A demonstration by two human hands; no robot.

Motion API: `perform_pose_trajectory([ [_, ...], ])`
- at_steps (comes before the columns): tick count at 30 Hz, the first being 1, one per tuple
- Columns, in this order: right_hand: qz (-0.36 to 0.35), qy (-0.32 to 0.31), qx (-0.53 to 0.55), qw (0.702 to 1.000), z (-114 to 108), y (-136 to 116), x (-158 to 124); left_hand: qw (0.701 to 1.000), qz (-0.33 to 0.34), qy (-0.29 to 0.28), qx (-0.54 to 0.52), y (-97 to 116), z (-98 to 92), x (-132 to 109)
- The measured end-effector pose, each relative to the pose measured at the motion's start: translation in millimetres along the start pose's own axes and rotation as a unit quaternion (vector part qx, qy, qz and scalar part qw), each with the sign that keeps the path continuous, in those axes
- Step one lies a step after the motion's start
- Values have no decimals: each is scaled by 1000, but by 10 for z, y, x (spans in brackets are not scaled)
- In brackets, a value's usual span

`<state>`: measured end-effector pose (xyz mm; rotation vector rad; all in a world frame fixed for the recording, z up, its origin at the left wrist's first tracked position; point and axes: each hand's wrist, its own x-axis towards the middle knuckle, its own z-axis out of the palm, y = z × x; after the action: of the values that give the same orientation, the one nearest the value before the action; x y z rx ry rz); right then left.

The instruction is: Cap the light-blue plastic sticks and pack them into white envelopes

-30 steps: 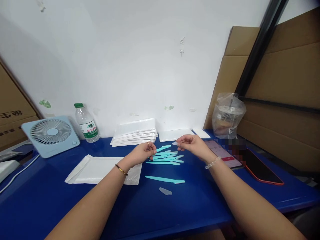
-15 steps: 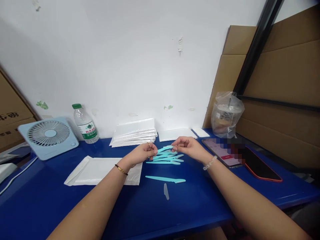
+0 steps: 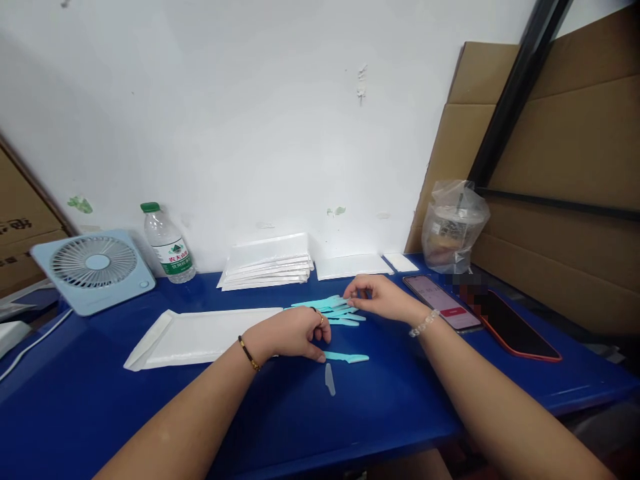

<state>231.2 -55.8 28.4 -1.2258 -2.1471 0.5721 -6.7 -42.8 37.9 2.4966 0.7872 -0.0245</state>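
Note:
My left hand (image 3: 307, 333) hovers low over a lone turquoise eyebrow razor (image 3: 350, 358). Its thumb is at the razor's left end and the fingers are curled but apart from the thumb. Behind it, several more turquoise eyebrow razors (image 3: 345, 320) lie in a loose pile, partly hidden by that hand. Over the pile's right end is my right hand (image 3: 367, 295), thumb and forefinger pinched on a small translucent piece that is hard to make out. A clear blade cover (image 3: 330, 380) rests on the blue table just in front of the lone razor.
Left of the razors lies a white padded envelope (image 3: 200, 333). Along the wall stand a blue fan (image 3: 100, 263), a water bottle (image 3: 170, 247), stacked white envelopes (image 3: 265, 263) and white packets (image 3: 355, 267). Two phones (image 3: 445, 303) and a bagged cup (image 3: 455, 230) are at the right.
The razor stretched between both hands has been let go onto the pile. My left hand has come nearer and down to the lone razor, while my right hand stays by the pile.

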Motion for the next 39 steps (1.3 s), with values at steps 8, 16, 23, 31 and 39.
perform_pose_trajectory([
  [8,-181,-255,-37,949,246,-529,-124,998,3,7,60,-21,50,38],
  [16,-196,-198,-210,937,598,-688,-169,984,22,36,172,-53,20,28],
  [23,-21,-69,-70,995,-125,-318,-168,984,-6,64,164,-77,8,8],
  [31,27,-173,-94,980,-87,-92,-135,990,1,65,123,-202,21,51],
  [39,23,-169,-128,977,-31,-130,-115,991,-2,59,118,-193,12,44],
])
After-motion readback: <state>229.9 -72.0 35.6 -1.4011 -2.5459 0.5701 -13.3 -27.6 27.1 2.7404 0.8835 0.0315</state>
